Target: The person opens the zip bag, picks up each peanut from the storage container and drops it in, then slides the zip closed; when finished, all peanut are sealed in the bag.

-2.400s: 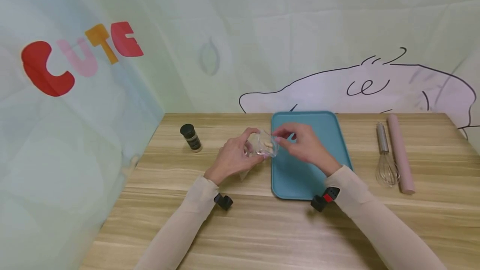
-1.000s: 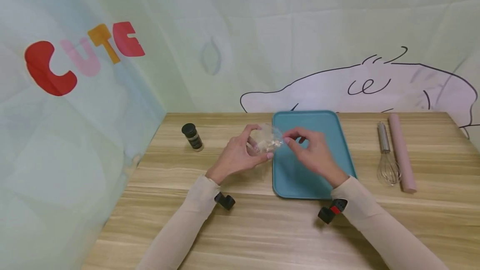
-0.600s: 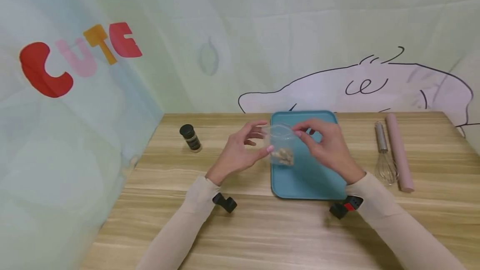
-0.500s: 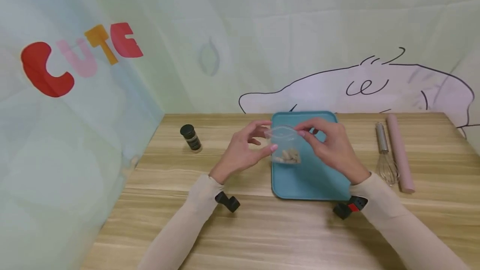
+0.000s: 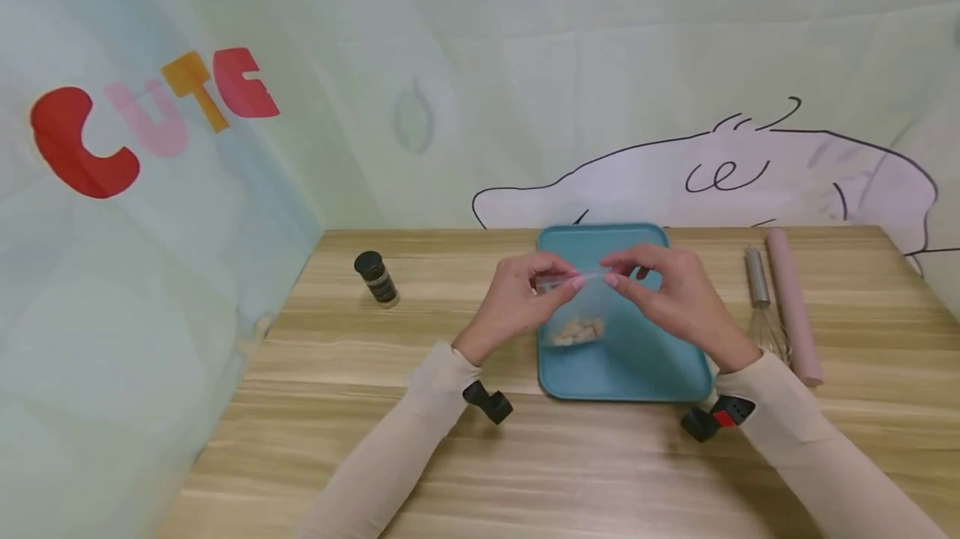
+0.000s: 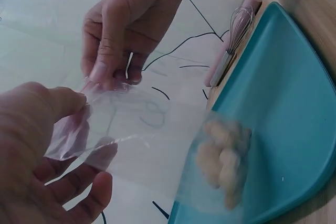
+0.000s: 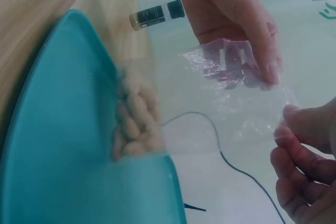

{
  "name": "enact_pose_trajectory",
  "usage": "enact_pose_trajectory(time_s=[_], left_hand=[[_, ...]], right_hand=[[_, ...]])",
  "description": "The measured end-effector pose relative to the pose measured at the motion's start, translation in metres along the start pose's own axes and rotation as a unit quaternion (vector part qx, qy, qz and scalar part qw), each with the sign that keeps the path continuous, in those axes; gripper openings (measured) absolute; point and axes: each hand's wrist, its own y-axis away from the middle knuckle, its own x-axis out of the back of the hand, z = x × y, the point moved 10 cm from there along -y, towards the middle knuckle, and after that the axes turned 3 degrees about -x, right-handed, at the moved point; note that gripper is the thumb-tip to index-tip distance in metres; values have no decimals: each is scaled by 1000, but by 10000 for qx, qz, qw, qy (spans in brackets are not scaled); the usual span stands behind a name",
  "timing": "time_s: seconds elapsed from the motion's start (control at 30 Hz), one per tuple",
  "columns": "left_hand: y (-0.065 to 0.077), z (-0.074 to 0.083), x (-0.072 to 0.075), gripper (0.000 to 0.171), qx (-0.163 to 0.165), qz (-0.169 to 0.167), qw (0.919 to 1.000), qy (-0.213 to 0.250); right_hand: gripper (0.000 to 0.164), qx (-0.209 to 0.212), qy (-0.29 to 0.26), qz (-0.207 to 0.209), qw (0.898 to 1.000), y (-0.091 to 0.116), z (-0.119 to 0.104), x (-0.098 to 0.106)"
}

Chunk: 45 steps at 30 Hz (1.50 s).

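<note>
A clear zip bag (image 5: 562,311) hangs upright above the blue tray (image 5: 622,374), its mouth at the top. Pale tan peanuts (image 5: 577,332) lie at its bottom, seen large as a lumpy cluster in the right wrist view. My left hand (image 5: 519,297) pinches the top edge on the left between thumb and fingers. On the right, my right hand (image 5: 675,293) pinches the same edge, thumb towards me. Both thumbs are close together along the bag mouth. In the left wrist view the plastic film (image 6: 152,135) stretches from the fingertips towards the tray.
A black-capped seasoning jar (image 5: 377,279) stands at the left on the wooden table (image 5: 570,472). Right of the tray lie a wire whisk (image 5: 759,289) and a pink rolling pin (image 5: 793,306), side by side. A printed cloth (image 5: 600,89) hangs behind the table.
The bag, earlier bunched in the left hand, now hangs down over the tray. The left hand has moved right and grips its top edge; the right hand has also shifted right.
</note>
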Motion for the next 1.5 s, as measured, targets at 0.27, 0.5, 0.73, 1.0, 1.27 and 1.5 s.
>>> enact_pose_trajectory(time_s=[0.27,0.5,0.73,1.0,1.27,1.5], left_hand=[[-4,8,-2,13,-208,-14,9997,-138],[-10,13,-11,13,-233,-60,9997,-109],[-13,14,-17,12,-117,-241,9991,-343],[-12,14,-19,13,-210,-517,9959,-711],[-4,7,8,12,76,-136,9973,-714],[2,2,19,12,56,77,9978,-658]], right_hand=[[5,21,-119,-16,9999,3,5,-1],[5,271,-241,99,9993,4,0,0],[5,267,-280,158,9991,6,1,0],[4,212,-281,238,9991,10,2,0],[7,-484,-349,372,9975,14,18,15],[8,-625,-540,353,9960,18,23,18]])
